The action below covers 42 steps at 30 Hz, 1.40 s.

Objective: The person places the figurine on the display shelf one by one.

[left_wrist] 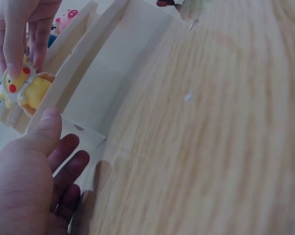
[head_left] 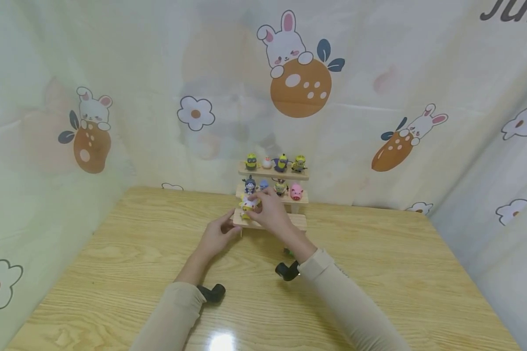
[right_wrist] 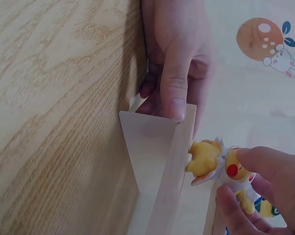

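Observation:
My right hand (head_left: 270, 212) pinches a Pikachu figurine (right_wrist: 204, 157) between thumb and fingers. It is yellow with red cheeks and wears a white hood. In the right wrist view the figurine's feet are right at the lowest board of a three-tier wooden display stand (head_left: 285, 222), near its left end. My left hand (head_left: 217, 237) grips that end of the board, its thumb (right_wrist: 175, 95) on the edge and a finger on the far side. Its other fingers (left_wrist: 69, 166) curl loosely below the board in the left wrist view.
Several small figurines line the upper tiers, among them a white duck (head_left: 267, 162) and a pink pig (head_left: 296, 191). Dark curved pieces (head_left: 212, 293) show at both wrists. The stand is on a wood-grain table (head_left: 355, 273), before a curtain (head_left: 228, 58) printed with rabbits.

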Each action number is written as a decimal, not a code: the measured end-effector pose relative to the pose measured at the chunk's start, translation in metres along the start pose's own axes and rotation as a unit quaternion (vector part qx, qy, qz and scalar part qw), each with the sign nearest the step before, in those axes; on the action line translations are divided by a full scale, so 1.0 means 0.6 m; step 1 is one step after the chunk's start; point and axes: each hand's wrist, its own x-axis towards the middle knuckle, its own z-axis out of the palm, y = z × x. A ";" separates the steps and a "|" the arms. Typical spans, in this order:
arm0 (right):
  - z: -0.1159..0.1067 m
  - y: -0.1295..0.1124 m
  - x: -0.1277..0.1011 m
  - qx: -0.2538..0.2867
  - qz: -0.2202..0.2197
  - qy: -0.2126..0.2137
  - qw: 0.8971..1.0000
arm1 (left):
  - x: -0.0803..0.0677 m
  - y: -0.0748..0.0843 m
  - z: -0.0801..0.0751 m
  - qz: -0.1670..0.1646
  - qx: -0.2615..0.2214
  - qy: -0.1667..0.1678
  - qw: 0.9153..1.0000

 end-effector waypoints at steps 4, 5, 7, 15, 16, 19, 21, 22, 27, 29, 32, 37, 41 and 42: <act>-0.001 -0.004 -0.002 -0.016 0.001 0.006 1.000 | 0.001 0.000 0.001 -0.004 -0.003 0.000 1.000; -0.001 -0.004 -0.002 -0.021 0.001 0.007 1.000 | 0.001 0.000 0.001 -0.004 -0.003 0.000 1.000; -0.001 -0.007 -0.003 -0.029 -0.001 0.008 1.000 | 0.001 0.000 0.001 -0.002 -0.005 0.000 1.000; 0.000 -0.016 -0.006 -0.036 0.003 0.015 0.999 | 0.000 -0.001 0.002 0.008 -0.006 0.001 1.000; 0.000 -0.017 -0.006 -0.040 0.001 0.018 0.999 | 0.000 -0.001 0.002 0.009 -0.006 0.002 1.000; 0.001 -0.018 -0.008 -0.047 -0.009 0.030 0.998 | 0.000 -0.001 0.002 0.011 -0.006 0.002 1.000; 0.002 -0.017 -0.008 -0.053 -0.016 0.040 0.998 | 0.000 0.000 0.001 0.010 -0.003 0.002 1.000; 0.003 -0.016 -0.008 -0.056 -0.020 0.044 0.997 | 0.000 0.001 0.001 0.009 -0.003 0.002 1.000; 0.005 -0.014 -0.007 -0.062 -0.027 0.054 0.996 | -0.002 0.003 -0.001 0.006 -0.004 0.000 1.000; 0.005 -0.013 -0.007 -0.065 -0.026 0.053 0.996 | -0.002 0.004 -0.001 0.005 -0.005 0.000 1.000; 0.005 -0.014 -0.007 -0.068 -0.027 0.053 0.996 | -0.002 0.004 -0.001 0.004 -0.005 0.001 1.000; 0.006 -0.015 -0.007 -0.068 -0.040 0.060 0.995 | -0.001 0.002 0.000 0.008 -0.006 -0.001 1.000; 0.008 -0.013 -0.007 -0.073 -0.051 0.067 0.994 | 0.000 0.000 0.000 0.009 -0.005 -0.003 1.000; 0.009 -0.012 -0.006 -0.074 -0.053 0.068 0.994 | 0.000 0.000 0.000 0.009 -0.005 -0.002 1.000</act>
